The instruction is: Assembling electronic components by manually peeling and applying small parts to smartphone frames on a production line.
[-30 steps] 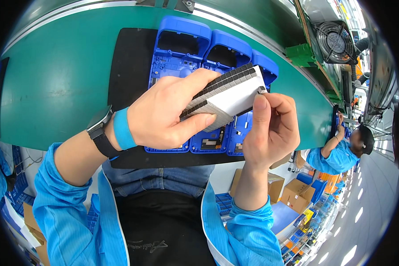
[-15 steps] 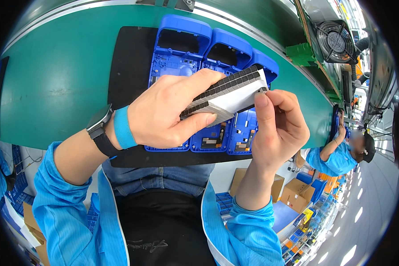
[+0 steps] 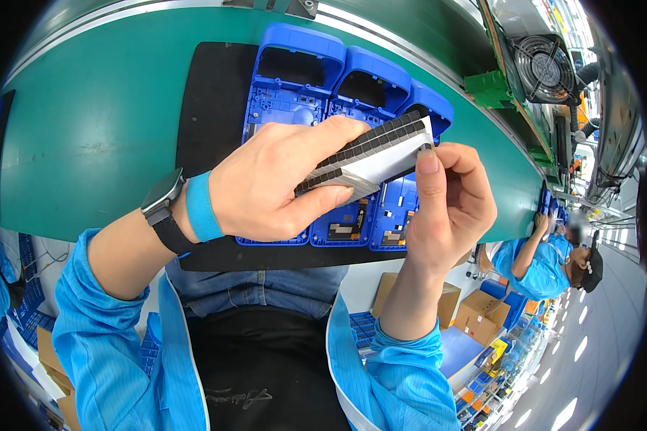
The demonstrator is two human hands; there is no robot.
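While the left hand (image 3: pixel 277 183) clamps the pad sheet (image 3: pixel 370 154) over the blue housings (image 3: pixel 316 93), its long axis rising rightward, the right hand (image 3: pixel 449 208) pinches its upper-right end, nearer the loose edge.

Green conveyor belt (image 3: pixel 86 115) far left, black mat (image 3: pixel 212 93) on it; fan (image 3: pixel 543 68) far right, cardboard boxes (image 3: pixel 474 312) near right, co-worker (image 3: pixel 546 262) beside.

blue housings (image 3: pixel 298 79): 3 | pad sheets (image 3: pixel 381 154): 1 | black mats (image 3: pixel 212 108): 1 | fans (image 3: pixel 546 68): 1
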